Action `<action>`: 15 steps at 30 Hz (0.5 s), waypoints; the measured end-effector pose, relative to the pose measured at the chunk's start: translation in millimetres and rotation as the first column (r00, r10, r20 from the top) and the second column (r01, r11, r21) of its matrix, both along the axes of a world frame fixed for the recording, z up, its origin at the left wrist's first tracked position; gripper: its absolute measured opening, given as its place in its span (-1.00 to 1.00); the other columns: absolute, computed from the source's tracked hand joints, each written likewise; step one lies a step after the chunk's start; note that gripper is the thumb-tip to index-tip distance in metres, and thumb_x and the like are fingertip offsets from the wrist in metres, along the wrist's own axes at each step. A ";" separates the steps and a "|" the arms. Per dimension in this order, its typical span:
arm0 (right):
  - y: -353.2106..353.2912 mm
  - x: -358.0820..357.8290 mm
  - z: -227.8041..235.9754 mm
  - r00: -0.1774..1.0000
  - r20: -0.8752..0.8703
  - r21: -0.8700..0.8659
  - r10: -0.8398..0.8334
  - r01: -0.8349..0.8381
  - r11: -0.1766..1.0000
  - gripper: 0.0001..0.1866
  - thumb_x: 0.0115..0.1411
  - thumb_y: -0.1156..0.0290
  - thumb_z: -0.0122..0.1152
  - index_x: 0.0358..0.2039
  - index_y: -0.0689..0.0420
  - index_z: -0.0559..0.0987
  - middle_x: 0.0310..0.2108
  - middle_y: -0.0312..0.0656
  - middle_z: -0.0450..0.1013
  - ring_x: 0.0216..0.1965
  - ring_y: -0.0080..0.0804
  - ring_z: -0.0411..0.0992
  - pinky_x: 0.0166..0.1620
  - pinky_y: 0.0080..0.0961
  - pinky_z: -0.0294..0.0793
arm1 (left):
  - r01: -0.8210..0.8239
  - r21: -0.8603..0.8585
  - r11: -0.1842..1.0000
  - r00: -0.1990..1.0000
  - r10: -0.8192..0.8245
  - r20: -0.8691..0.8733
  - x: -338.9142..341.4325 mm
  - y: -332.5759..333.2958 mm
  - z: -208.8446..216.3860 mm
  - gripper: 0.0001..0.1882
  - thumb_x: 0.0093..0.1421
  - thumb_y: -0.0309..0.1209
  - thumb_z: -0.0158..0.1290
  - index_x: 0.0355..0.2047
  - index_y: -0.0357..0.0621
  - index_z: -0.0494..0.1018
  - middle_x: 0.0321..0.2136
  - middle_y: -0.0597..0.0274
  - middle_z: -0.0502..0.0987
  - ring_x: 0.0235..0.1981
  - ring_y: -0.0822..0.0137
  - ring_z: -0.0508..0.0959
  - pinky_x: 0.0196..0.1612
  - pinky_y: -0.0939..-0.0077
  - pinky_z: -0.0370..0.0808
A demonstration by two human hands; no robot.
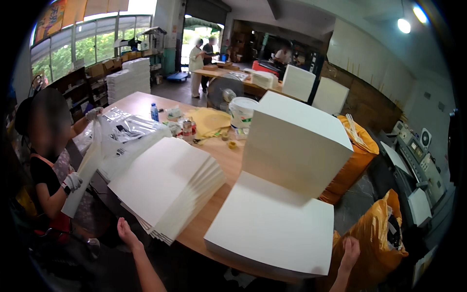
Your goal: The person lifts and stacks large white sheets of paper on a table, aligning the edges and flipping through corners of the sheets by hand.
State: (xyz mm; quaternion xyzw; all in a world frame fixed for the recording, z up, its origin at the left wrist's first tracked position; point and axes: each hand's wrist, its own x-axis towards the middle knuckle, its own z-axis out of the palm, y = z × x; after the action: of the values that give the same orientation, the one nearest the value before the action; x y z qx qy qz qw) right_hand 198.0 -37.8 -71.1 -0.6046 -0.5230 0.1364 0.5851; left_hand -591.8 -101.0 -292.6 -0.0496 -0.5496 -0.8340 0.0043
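My left hand [128,235] is raised off the table's near edge with its fingers stretched, holding nothing. Just beyond it lies a fanned stack of large white sheets [160,170], its layers spread toward the right. My right hand [350,252] hangs beside the near right corner of a low, squared stack of white sheets [275,221]. Its fingers are loosely bent and apart, with nothing seen in them. Behind the low stack rises a much taller white stack [292,146]. At the left, a co-worker's gloved hands [73,181] hold a white sheet and a clear plastic bag [104,141].
The wooden table [228,194] also bears plastic bags, a blue bottle [154,112], cans, yellow cloth [209,121], tape rolls [232,144] and a white bucket [242,112]. Orange sacks [374,243] stand along its right side. A fan [227,92] and several people are farther back.
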 end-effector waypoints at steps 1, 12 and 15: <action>-23.3 25.2 -38.6 0.983 -0.169 -0.111 -0.078 0.060 0.992 -0.76 0.41 0.29 0.12 -0.19 0.21 0.61 -0.38 -0.33 0.51 -0.35 -0.47 0.44 -0.22 -0.51 0.43 | 0.122 0.012 0.992 0.992 -0.122 -0.013 26.4 -4.4 7.7 -0.67 0.45 -0.35 0.02 0.13 -0.23 0.47 0.03 0.14 0.59 0.05 0.33 0.59 0.15 0.37 0.51; -66.1 4.4 -241.1 0.377 -0.905 -0.369 -0.199 -0.459 0.808 -0.31 0.45 -0.14 -0.15 0.37 0.09 0.32 0.34 -0.16 0.33 0.27 -0.16 0.34 0.23 -0.25 0.29 | 0.946 0.162 0.281 0.206 -0.906 0.371 249.1 55.0 41.9 -0.11 0.38 0.41 -0.35 0.33 -0.06 0.36 0.22 0.32 0.51 0.26 0.27 0.42 0.30 0.19 0.24; -70.4 12.6 -220.3 0.608 -0.787 -0.498 -0.108 -0.522 0.693 -0.07 0.37 -0.39 -0.18 0.49 0.07 0.15 0.41 -0.07 0.22 0.37 -0.09 0.21 0.35 -0.04 0.18 | 0.952 0.130 0.278 0.209 -0.898 0.388 256.0 59.8 31.2 -0.05 0.35 0.45 -0.39 0.39 -0.04 0.29 0.30 0.27 0.44 0.32 0.24 0.34 0.35 0.22 0.16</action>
State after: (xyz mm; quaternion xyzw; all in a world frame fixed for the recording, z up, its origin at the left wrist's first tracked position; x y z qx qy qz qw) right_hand 210.7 -108.3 -291.4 -0.5864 -0.2046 0.6359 0.4580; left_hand -335.8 -41.1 -261.3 -0.2021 -0.4541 -0.6207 -0.6064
